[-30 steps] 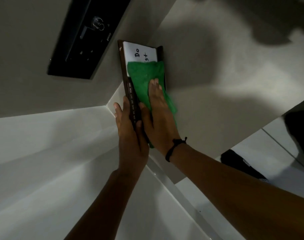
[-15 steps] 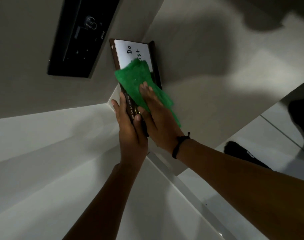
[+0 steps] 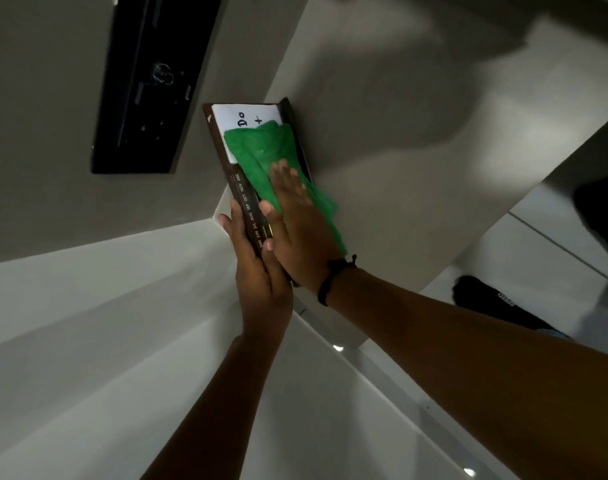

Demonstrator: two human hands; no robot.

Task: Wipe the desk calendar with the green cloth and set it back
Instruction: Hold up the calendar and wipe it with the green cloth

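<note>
The desk calendar (image 3: 242,194) is a dark brown board with month names along its edge and a white handwritten card at its far end. My left hand (image 3: 259,282) grips its near end and holds it up off the surface. The green cloth (image 3: 261,157) lies flat on the calendar's face and hides most of the card. My right hand (image 3: 297,223) presses on the cloth with flat, straight fingers; a black band circles that wrist.
A black wall panel (image 3: 150,84) with small controls hangs at upper left. A pale grey tabletop (image 3: 416,133) lies behind the calendar. A black bag or shoe (image 3: 496,303) sits on the white tiled floor at right. White surfaces fill the lower left.
My right hand and the cloth slid back and forth along the calendar's face, now covering more of the card than half a second ago. The left hand kept its grip.
</note>
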